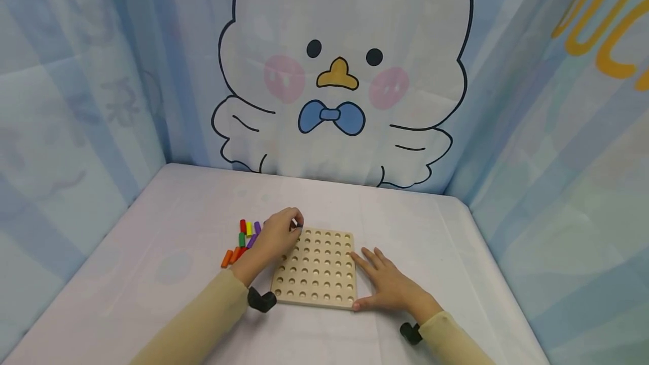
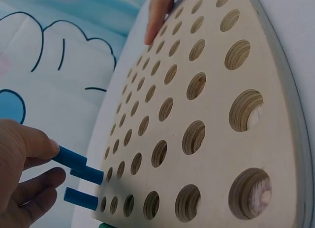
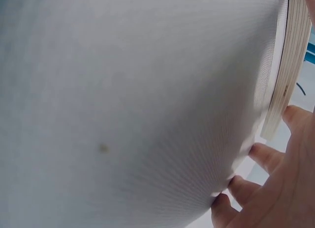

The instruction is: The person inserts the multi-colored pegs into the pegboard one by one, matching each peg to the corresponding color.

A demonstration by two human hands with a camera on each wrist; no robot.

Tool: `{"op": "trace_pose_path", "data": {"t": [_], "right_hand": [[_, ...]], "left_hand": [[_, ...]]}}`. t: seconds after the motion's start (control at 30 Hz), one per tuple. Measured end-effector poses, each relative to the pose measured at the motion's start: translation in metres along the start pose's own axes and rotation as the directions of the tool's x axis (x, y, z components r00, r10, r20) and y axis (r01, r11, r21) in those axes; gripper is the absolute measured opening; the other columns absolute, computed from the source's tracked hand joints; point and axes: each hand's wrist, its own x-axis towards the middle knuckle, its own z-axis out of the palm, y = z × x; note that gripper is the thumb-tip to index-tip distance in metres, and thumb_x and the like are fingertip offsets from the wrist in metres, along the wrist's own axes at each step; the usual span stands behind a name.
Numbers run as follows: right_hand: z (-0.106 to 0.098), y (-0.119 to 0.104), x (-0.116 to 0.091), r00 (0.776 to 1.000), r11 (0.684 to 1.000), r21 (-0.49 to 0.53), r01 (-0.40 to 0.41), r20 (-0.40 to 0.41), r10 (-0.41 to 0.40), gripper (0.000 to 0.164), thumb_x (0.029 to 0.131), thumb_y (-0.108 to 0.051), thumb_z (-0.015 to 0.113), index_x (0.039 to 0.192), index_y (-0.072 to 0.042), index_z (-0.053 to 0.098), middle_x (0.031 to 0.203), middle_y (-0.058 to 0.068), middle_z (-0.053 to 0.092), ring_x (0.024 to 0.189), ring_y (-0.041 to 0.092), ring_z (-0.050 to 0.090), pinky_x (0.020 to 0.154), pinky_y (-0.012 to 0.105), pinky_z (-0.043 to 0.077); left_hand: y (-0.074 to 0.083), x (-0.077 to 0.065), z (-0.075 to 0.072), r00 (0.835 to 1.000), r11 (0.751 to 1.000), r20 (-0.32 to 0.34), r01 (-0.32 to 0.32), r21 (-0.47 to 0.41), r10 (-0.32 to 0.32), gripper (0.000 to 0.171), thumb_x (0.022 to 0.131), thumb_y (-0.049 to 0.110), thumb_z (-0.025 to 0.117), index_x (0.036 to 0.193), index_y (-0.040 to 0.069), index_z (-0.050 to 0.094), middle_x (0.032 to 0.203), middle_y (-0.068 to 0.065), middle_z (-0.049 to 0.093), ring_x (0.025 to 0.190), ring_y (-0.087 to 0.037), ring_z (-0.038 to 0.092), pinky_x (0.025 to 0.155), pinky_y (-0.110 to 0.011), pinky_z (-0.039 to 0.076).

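Note:
Over the far left corner of the wooden pegboard [image 1: 316, 266], my left hand [image 1: 276, 235] pinches a blue peg [image 2: 70, 157] between thumb and fingertip. Two more blue pegs [image 2: 81, 198] stick up from the board's edge right beside it in the left wrist view. Rows of round holes cover the board. My right hand [image 1: 390, 286] lies spread on the right side, its thumb at the near right corner and its index fingertip against the right edge. In the right wrist view, fingertips [image 3: 238, 186] rest on the cloth beside the board's layered edge [image 3: 288, 65].
Left of the board lie several loose pegs: red [image 1: 243, 226], yellow [image 1: 249, 228], purple [image 1: 257, 227], green [image 1: 241, 239] and orange [image 1: 226, 258]. My left forearm passes close by them. A pale cloth [image 1: 436, 241] covers the table, with printed curtains [image 1: 558, 156] behind and at both sides.

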Motion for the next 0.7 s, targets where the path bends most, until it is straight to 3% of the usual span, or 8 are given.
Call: {"op": "trace_pose_path", "data": {"t": [0.37,0.53,0.7], "right_hand": [[-0.002,0.001,-0.002,1.0,1.0,0.002,0.01,-0.005,-0.01,0.117,0.074,-0.08,0.07,0.166,-0.028,0.019,0.172,0.016,0.018,0.155,0.052,0.013,0.119,0.069,0.025],[-0.003,-0.001,-0.003,1.0,1.0,0.007,0.011,0.0,-0.011,0.117,0.075,-0.08,0.07,0.166,-0.027,0.02,0.172,0.017,0.018,0.155,0.053,0.013,0.119,0.069,0.025],[-0.004,-0.003,-0.003,1.0,1.0,0.009,0.006,0.002,-0.006,0.116,0.075,-0.079,0.071,0.166,-0.027,0.02,0.171,0.018,0.018,0.155,0.054,0.013,0.118,0.069,0.026]], "left_hand": [[-0.003,0.011,0.013,0.996,0.998,-0.069,-0.048,0.029,0.05,0.006,0.095,0.013,0.073,0.098,0.015,0.068,0.098,-0.001,0.071,0.094,-0.022,0.057,0.082,-0.038,0.05],[-0.004,0.016,0.018,0.996,0.998,-0.072,-0.06,0.007,0.061,0.005,0.096,0.014,0.073,0.097,0.015,0.068,0.101,-0.003,0.072,0.098,-0.025,0.059,0.084,-0.042,0.049],[-0.006,0.02,0.021,0.997,0.998,-0.056,-0.048,-0.037,0.046,0.004,0.096,0.017,0.073,0.096,0.017,0.069,0.107,-0.003,0.074,0.105,-0.028,0.061,0.095,-0.049,0.045]]}}
